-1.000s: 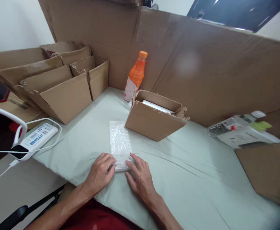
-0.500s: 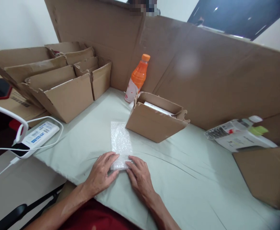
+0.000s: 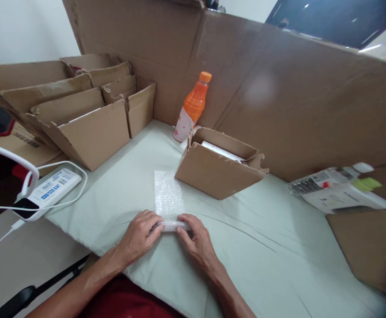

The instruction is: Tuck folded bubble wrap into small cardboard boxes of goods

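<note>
Both hands pinching rolled near end of bubble wrap strip (image 3: 168, 199) at table's near edge: left hand (image 3: 139, 236), right hand (image 3: 196, 237). Roll advancing since a second ago; flat strip shortening toward small cardboard box (image 3: 219, 169).

No txt fully legible. White power bank (image 3: 49, 193) has blue chars, too blurred to read. Carton at far left (image 3: 27, 138) shows a barcode; packets at right (image 3: 335, 187) print unreadable.
</note>
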`<state>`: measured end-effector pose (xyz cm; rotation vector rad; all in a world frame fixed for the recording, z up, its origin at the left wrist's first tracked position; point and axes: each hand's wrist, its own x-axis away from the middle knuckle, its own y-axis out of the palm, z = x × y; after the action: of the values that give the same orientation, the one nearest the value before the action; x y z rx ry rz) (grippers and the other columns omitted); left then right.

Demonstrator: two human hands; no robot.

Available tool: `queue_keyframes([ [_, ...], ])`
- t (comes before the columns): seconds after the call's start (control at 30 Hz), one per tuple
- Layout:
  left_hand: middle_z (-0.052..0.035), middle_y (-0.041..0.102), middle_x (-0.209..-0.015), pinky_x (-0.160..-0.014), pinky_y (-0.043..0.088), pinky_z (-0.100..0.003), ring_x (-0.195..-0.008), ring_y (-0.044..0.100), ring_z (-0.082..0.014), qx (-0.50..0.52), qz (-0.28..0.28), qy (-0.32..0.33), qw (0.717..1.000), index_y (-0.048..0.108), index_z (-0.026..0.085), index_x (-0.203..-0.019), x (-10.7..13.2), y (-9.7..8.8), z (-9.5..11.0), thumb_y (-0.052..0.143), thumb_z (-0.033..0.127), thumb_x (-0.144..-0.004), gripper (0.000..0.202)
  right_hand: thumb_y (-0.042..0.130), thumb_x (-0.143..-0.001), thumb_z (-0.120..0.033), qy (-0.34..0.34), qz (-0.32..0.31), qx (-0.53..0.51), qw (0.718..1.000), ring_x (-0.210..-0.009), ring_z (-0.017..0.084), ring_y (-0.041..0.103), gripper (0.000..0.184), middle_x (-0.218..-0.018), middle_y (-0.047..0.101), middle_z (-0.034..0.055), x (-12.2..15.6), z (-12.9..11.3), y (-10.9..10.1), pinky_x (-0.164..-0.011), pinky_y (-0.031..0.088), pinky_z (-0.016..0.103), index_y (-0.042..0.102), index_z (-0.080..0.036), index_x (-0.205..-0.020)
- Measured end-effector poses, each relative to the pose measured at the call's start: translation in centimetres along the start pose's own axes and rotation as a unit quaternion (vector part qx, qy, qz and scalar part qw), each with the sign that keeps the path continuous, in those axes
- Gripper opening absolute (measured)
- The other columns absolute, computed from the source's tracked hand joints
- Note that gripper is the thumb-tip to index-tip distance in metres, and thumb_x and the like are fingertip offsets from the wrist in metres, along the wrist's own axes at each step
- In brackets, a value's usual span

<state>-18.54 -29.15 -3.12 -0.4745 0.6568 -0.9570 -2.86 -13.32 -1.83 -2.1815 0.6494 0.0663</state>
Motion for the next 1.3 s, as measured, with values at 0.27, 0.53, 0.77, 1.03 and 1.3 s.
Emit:
queue_keyframes([
  [0.27,-0.0062,0.071,-0.092,-0.077,0.050,-0.038,-0.085,0.062,-0.0234,-0.073,0.032,0.004,0.997,0.064,0.018,-0.104,-1.0,0.6,0.0,0.052,0.021,-0.096,0.015,0.058,-0.093,-0.027,0.061,0.033,0.007,0.998,-0.090,0.022,0.067,0.018,-0.096,0.075,0.0049,-0.1,0.7,0.0,-0.083,0.052,0.038,0.069,-0.022,-0.107],
  [0.53,-0.0057,0.071,-0.090,-0.078,0.051,-0.039,-0.085,0.062,-0.0232,-0.076,0.034,0.020,0.996,0.064,0.018,-0.108,-0.7,0.7,-0.3,0.051,0.020,-0.096,0.018,0.057,-0.095,-0.027,0.029,0.036,0.036,0.998,-0.092,0.022,0.067,0.017,-0.099,0.075,0.0062,-0.3,1.1,-0.1,-0.084,0.049,0.038,0.068,-0.022,-0.107],
  [0.77,-0.0056,0.072,-0.090,-0.078,0.050,-0.039,-0.083,0.063,-0.0238,-0.106,0.033,0.001,0.994,0.065,0.020,-0.104,-1.4,1.0,-0.1,0.052,0.018,-0.094,0.016,0.060,-0.092,-0.023,-0.076,0.045,0.110,0.990,-0.107,0.027,0.062,0.024,-0.117,0.070,0.0107,0.3,0.7,0.4,-0.088,0.047,0.043,0.064,-0.022,-0.116],
  [1.03,-0.0106,0.066,-0.112,-0.090,0.051,-0.042,-0.104,0.061,-0.0262,-0.066,0.033,0.041,0.996,0.061,0.018,-0.116,-0.8,0.7,0.4,0.060,0.021,-0.090,0.026,0.057,-0.096,-0.023,-0.056,0.001,0.077,0.995,-0.100,0.025,0.064,0.013,-0.104,0.073,0.0078,-0.4,0.7,-0.3,-0.088,0.046,0.042,0.066,-0.021,-0.105],
  [1.3,-0.0072,0.069,-0.104,-0.087,0.050,-0.039,-0.098,0.062,-0.0230,-0.037,0.007,0.032,0.999,0.065,0.020,-0.101,-1.1,0.4,0.2,0.052,0.022,-0.097,0.014,0.057,-0.096,-0.027,-0.039,0.016,0.070,0.997,-0.097,0.024,0.066,0.016,-0.102,0.074,0.0067,-0.3,0.6,-0.9,-0.085,0.048,0.041,0.065,-0.023,-0.110],
])
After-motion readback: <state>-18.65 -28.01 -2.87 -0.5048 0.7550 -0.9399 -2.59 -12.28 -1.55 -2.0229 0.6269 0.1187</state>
